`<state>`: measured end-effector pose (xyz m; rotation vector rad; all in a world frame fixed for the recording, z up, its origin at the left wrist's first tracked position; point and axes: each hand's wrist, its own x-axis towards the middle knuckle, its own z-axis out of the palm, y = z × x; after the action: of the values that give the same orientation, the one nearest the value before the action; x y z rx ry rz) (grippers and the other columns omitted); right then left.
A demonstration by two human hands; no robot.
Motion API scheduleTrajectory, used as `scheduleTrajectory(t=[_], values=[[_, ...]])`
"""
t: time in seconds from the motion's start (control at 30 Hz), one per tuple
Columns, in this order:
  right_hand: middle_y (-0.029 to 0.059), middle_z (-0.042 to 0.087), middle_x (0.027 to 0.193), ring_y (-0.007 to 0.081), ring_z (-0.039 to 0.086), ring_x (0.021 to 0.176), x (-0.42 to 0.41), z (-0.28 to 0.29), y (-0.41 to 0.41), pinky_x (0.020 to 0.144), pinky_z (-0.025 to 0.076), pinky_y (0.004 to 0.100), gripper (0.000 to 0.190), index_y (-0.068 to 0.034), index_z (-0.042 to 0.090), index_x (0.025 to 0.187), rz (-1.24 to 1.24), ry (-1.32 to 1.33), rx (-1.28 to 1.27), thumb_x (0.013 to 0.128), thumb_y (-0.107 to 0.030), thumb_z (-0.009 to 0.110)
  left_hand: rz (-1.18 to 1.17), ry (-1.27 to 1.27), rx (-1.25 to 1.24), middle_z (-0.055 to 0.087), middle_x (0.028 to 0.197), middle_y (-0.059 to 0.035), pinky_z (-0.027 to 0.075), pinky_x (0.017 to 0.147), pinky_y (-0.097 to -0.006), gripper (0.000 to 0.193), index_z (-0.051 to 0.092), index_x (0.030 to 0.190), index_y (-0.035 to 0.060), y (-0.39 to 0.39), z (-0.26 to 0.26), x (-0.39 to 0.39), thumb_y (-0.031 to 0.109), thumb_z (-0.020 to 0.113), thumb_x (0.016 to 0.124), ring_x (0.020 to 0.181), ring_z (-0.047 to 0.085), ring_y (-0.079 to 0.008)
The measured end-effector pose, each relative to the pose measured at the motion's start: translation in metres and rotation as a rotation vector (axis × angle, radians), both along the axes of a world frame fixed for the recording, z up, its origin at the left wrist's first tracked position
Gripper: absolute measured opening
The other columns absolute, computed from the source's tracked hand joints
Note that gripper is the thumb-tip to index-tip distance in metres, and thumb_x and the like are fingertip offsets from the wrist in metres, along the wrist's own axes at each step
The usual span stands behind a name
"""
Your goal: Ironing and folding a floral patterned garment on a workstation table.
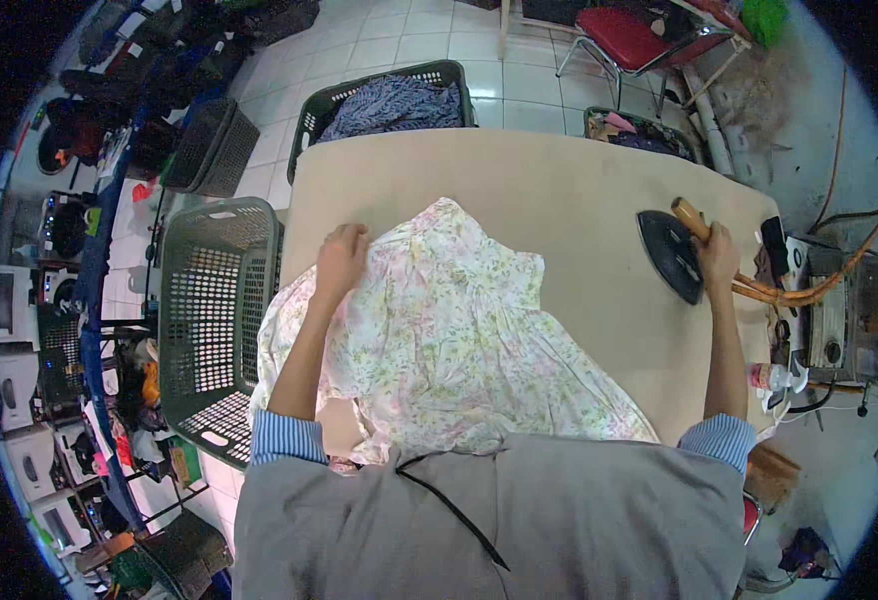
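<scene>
A white floral-print garment (439, 322) lies spread over the padded, beige-covered table (589, 187), its lower part reaching down to my body. My left hand (343, 259) rests at the garment's upper left edge with curled fingers; whether cloth is pinched in them is hidden. Over on the right, my right hand (718, 255) is closed around the wooden handle of a clothes iron (668, 251). The iron's dark, pointed body is on the table cover, apart from the garment. A hose or cable in a brown wrap (821, 292) runs from behind that hand to the right.
A green plastic laundry basket (214, 322) stands against the table's left side. Beyond the far edge, another basket (454, 75) holds patterned blue cloth. A spray bottle (776, 376) and small items sit at the right edge. A red chair (619, 37) stands far right.
</scene>
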<state>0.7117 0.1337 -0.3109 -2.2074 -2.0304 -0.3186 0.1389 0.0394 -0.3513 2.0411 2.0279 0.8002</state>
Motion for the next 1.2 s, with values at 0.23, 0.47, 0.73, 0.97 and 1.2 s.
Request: scheduleTrajectory(t=[0.23,0.47,0.73,0.97,1.2], values=[[0.0139,0.052,0.098,0.0302,0.050,0.090,-0.014,0.011,-0.026,0.075,0.039,0.0423,0.037,-0.005,0.050,0.097,0.103,-0.084,0.357,0.067,-0.019,0.066,-0.069,0.102,-0.453,0.057,0.081,-0.0189,0.044,0.069,-0.0420,0.027,0.057,0.086,0.0022,0.020,-0.010,0.000,0.026,0.056,0.073,0.075,0.054,-0.0366],[0.0191,0.053,0.089,0.0365,0.049,0.084,-0.145,-0.042,-0.198,0.075,0.039,0.0438,0.036,-0.002,0.052,0.095,0.382,0.398,-0.175,0.067,-0.022,0.062,-0.112,0.120,-0.420,0.057,0.085,-0.0230,0.043,0.072,-0.0427,0.029,0.055,0.093,0.0011,-0.010,0.017,-0.022,0.023,0.054,0.073,0.079,0.055,-0.0377],[0.0217,0.055,0.091,0.0347,0.053,0.084,-0.110,0.072,-0.178,0.074,0.041,0.0415,0.022,0.000,0.050,0.098,0.226,0.624,0.213,0.081,-0.014,0.049,0.124,0.313,0.323,0.056,0.078,-0.0176,0.041,0.064,-0.0440,0.019,0.051,0.094,0.0074,-0.010,0.191,-0.026,0.018,0.048,0.079,0.076,0.053,-0.0359],[0.0136,0.050,0.065,0.0169,0.046,0.056,-0.065,0.271,-0.127,0.055,0.038,0.0295,0.021,0.000,0.049,0.089,0.417,0.416,0.677,0.082,-0.019,0.053,0.048,0.214,0.690,0.058,0.084,-0.0216,0.042,0.067,-0.0447,0.023,0.051,0.097,0.0090,0.045,0.368,0.007,0.026,0.045,0.083,0.081,0.055,-0.0387],[0.0125,0.059,0.080,0.0215,0.057,0.074,-0.019,0.432,-0.167,0.065,0.042,0.0295,0.026,-0.002,0.054,0.095,0.241,0.120,1.011,0.083,-0.026,0.052,-0.130,-0.341,0.961,0.061,0.085,-0.0128,0.044,0.069,-0.0287,0.031,0.054,0.099,-0.0010,0.079,0.467,0.051,0.024,0.051,0.080,0.075,0.058,-0.0167]])
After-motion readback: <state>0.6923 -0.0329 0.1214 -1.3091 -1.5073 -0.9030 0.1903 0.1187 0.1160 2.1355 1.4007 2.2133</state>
